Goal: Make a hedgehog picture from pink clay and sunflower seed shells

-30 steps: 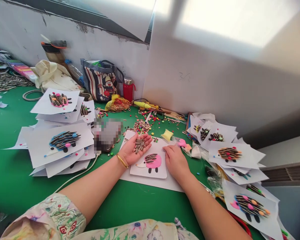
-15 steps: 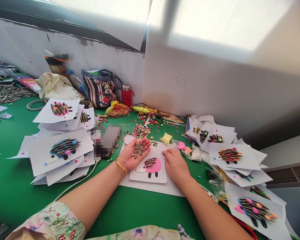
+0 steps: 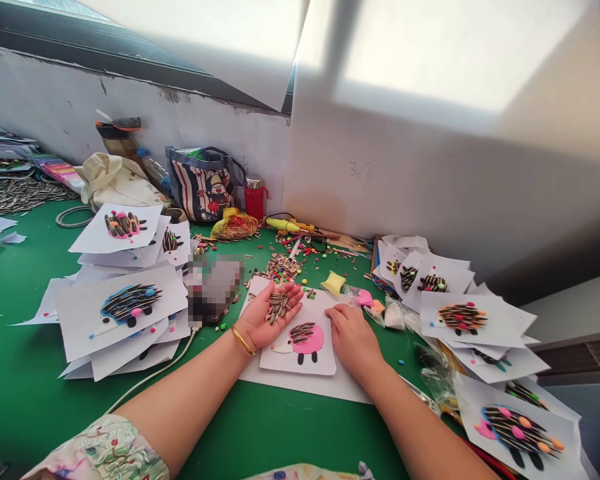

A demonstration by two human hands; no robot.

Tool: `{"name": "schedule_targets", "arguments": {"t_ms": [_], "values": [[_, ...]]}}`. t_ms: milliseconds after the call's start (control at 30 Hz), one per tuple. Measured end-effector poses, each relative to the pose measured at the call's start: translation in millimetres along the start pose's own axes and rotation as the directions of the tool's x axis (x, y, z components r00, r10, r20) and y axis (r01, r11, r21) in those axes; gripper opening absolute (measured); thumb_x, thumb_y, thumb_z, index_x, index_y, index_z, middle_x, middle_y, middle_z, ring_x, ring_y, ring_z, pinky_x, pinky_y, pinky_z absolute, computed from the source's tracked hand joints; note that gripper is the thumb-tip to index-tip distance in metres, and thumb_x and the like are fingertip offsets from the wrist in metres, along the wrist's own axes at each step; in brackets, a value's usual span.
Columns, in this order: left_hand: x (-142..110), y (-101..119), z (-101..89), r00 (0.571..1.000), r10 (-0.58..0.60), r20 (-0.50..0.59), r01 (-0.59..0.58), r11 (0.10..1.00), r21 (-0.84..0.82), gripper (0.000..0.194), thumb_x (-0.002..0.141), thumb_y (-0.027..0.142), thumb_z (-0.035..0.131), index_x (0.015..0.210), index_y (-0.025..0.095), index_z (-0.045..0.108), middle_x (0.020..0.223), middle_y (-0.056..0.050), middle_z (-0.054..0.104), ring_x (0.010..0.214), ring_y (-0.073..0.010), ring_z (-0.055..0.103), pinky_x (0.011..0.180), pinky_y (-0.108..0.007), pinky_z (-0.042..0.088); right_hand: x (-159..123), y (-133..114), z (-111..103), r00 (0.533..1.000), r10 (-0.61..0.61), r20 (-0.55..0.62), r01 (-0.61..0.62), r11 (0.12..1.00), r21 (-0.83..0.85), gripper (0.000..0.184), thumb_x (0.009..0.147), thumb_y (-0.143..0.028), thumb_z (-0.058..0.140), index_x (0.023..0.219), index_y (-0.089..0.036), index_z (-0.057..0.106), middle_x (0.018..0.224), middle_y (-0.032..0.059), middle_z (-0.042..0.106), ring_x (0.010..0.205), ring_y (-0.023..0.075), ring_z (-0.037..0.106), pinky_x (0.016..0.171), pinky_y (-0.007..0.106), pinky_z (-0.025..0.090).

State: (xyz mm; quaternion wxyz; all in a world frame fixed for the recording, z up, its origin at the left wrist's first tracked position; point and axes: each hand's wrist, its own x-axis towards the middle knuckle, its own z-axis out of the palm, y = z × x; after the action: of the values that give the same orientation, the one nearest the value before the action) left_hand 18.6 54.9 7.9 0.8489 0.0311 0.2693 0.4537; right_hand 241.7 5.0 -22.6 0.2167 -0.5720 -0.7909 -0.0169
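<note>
My left hand (image 3: 263,321) lies palm up with its fingers stretched out and slightly cupped, holding a small heap of striped sunflower seeds (image 3: 279,307). Right below it is a white card (image 3: 275,363) with a flat pink clay hedgehog (image 3: 310,339). Several seeds (image 3: 301,331) are set on the hedgehog's upper left part, and two dark feet show under it. At the card's right edge rests my right hand (image 3: 354,337), back up, with fingers curled; whatever they hold, if anything, is hidden. A larger white sheet (image 3: 300,388) lies beneath the card.
Stacks of finished hedgehog cards stand at left (image 3: 125,310) and right (image 3: 463,317). Loose seeds and coloured clay balls (image 3: 285,268) lie beyond my hands, near a yellow clay packet (image 3: 333,283). A striped bag (image 3: 200,187) and red flask (image 3: 255,198) stand by the wall.
The view has tilted up slightly, so the table things sit a little lower in the picture. Both hands keep nearly the same pose, and the seeds remain in my left palm.
</note>
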Motion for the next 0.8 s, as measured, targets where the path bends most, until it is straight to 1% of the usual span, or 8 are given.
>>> {"name": "schedule_targets", "arguments": {"t_ms": [200, 467, 800], "values": [[0.5, 0.4, -0.5, 1.0, -0.012, 0.014, 0.012, 1.0, -0.012, 0.035, 0.099, 0.036, 0.041, 0.106, 0.011, 0.065, 0.11, -0.015, 0.07, 0.107, -0.0232, 0.067, 0.093, -0.038, 0.054, -0.9, 1.1, 1.9, 1.0, -0.012, -0.026, 0.013, 1.0, 0.011, 0.036, 0.087, -0.007, 0.044, 0.112, -0.022, 0.067, 0.107, 0.0097, 0.064, 0.1, 0.0248, 0.055, 0.087, 0.042, 0.05], [0.6, 0.1, -0.7, 1.0, -0.011, 0.009, 0.011, 1.0, -0.015, 0.035, 0.099, 0.036, 0.042, 0.105, 0.011, 0.066, 0.11, -0.015, 0.07, 0.106, -0.0236, 0.067, 0.093, -0.038, 0.054, -0.5, -0.2, 0.3, 1.0, 0.012, 0.01, -0.012, 1.0, -0.005, 0.035, 0.086, -0.005, 0.047, 0.112, -0.02, 0.066, 0.109, 0.0091, 0.064, 0.101, 0.0254, 0.054, 0.09, 0.041, 0.049], [-0.3, -0.1, 0.2, 1.0, -0.004, 0.01, 0.004, 1.0, -0.013, 0.035, 0.099, 0.035, 0.042, 0.105, 0.01, 0.066, 0.109, -0.015, 0.07, 0.105, -0.023, 0.067, 0.093, -0.038, 0.054, -0.3, -0.4, 0.0, 1.0, 0.008, 0.008, -0.008, 1.0, 0.001, 0.036, 0.085, -0.004, 0.046, 0.111, -0.02, 0.066, 0.109, 0.0094, 0.064, 0.101, 0.0253, 0.054, 0.089, 0.041, 0.049]]}}
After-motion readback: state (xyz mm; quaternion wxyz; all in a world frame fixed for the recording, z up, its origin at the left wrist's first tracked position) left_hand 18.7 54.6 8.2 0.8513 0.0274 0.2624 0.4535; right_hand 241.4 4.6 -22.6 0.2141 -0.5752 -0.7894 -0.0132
